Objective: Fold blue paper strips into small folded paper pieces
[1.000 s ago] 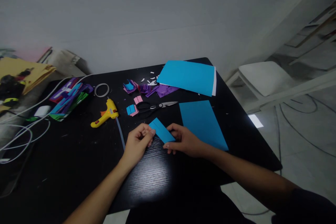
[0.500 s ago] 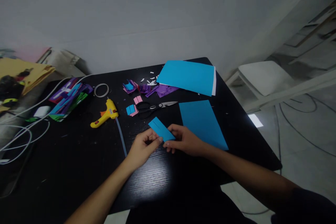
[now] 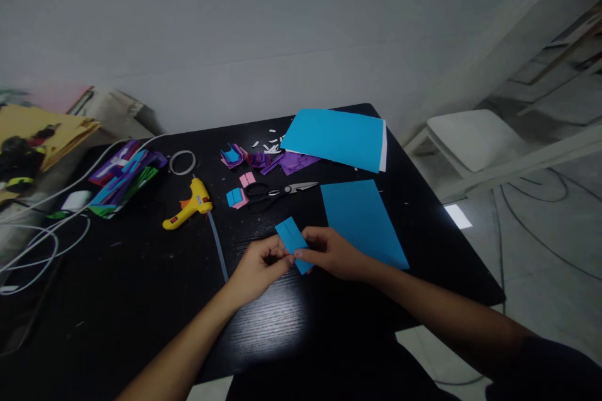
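A small folded piece of blue paper [image 3: 290,235] with a seam along its length is held tilted above the black table. My left hand [image 3: 260,265] pinches its left edge, thumb towards the paper. From the other side my right hand [image 3: 329,253] grips it, thumb on top and fingers partly hidden behind. A larger blue sheet [image 3: 364,219] lies under and beyond my right wrist. Just past the held paper, black-handled scissors [image 3: 282,191] lie with their blades pointing right. Small pink and blue folded pieces [image 3: 236,197] sit by the scissor handles.
A yellow glue gun [image 3: 192,203] with a glue stick lies left, near a roll of tape [image 3: 182,163]. Blue and white sheets [image 3: 336,138] are stacked at the back, beside purple paper pieces [image 3: 296,163]. White cables [image 3: 51,238] and coloured strips [image 3: 125,178] occupy the left side.
The folded blue paper has turned clockwise to a steeper angle, its lower end now nearer me. My right thumb has moved onto its face. Both hands stay in about the same place.
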{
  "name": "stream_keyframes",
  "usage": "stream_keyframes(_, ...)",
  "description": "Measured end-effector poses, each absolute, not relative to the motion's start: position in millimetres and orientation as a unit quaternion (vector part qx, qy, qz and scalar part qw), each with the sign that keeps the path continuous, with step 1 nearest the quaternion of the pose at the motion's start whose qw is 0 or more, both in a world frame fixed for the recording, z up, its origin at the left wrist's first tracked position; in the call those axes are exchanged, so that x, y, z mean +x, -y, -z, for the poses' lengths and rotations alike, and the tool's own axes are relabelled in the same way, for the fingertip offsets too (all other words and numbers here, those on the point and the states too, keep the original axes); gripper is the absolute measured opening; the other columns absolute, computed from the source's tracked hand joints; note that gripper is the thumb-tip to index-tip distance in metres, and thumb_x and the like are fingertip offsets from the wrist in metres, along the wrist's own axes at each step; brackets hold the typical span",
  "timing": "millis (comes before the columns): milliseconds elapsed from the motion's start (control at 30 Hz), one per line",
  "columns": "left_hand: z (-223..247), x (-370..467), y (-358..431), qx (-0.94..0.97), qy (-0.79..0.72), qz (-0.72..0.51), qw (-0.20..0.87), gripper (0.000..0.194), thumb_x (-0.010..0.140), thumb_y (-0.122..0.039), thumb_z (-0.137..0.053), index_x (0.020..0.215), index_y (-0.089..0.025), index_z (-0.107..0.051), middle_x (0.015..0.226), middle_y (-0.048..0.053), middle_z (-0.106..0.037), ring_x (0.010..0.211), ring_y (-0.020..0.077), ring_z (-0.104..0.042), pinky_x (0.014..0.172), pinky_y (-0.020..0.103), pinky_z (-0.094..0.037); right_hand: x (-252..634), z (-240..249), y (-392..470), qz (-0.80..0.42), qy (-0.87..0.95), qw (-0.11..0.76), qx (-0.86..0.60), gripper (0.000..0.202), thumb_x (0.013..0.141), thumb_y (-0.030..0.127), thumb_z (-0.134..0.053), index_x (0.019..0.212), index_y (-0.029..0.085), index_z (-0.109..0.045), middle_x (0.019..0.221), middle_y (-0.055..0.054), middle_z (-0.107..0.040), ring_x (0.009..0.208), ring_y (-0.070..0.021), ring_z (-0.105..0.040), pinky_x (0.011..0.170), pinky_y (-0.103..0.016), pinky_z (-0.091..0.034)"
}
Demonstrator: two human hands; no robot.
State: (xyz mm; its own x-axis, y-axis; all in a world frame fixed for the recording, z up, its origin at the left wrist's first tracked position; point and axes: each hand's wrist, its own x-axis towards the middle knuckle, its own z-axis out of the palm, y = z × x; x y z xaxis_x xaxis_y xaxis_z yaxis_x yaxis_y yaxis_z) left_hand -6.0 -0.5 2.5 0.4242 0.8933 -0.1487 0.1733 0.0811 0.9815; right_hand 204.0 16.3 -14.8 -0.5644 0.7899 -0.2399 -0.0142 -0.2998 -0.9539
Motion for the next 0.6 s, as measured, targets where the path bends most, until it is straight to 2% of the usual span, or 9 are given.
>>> stream_keyframes(167, -2.2, -6.2, 0.1, 0.606, -0.438, -0.310, 0.587, 0.025, 0.090, -0.032, -0.068, 0.072, -0.017, -0.059, 0.061, -0.005, -0.050, 0.057, 0.0103, -0.042, 0.057, 0.021, -0.036, 204.0, 14.3, -16.2, -0.714, 0.519, 0.275, -0.381, 0.032, 0.085, 0.046, -0.080, 0.086, 0.018, -0.066, 0.081, -0.002, -0.066, 0.077, -0.0184, -0.063, 0.067, -0.031, -0.056)
stream_keyframes(400, -2.0, -5.7, 1.4, 0.598, -0.437, -0.313, 0.594, 0.030, 0.095, -0.042, -0.067, 0.077, -0.018, -0.063, 0.061, -0.004, -0.054, 0.055, 0.0114, -0.046, 0.056, 0.022, -0.038, 203.9, 11.2, -17.9, -0.724, 0.502, 0.280, -0.381, 0.040, 0.082, 0.054, -0.083, 0.085, 0.018, -0.066, 0.078, -0.001, -0.064, 0.073, -0.0171, -0.062, 0.065, -0.031, -0.057)
stream_keyframes(600, -2.1, -6.6, 1.9, 0.616, -0.440, -0.300, 0.581, 0.028, 0.097, -0.040, -0.065, 0.082, -0.017, -0.066, 0.063, -0.003, -0.056, 0.057, 0.0117, -0.047, 0.056, 0.022, -0.039, 204.8, 10.3, -17.6, -0.726, 0.500, 0.281, -0.380, 0.038, 0.082, 0.053, -0.083, 0.087, 0.018, -0.068, 0.080, -0.001, -0.065, 0.074, -0.0170, -0.063, 0.066, -0.031, -0.056)
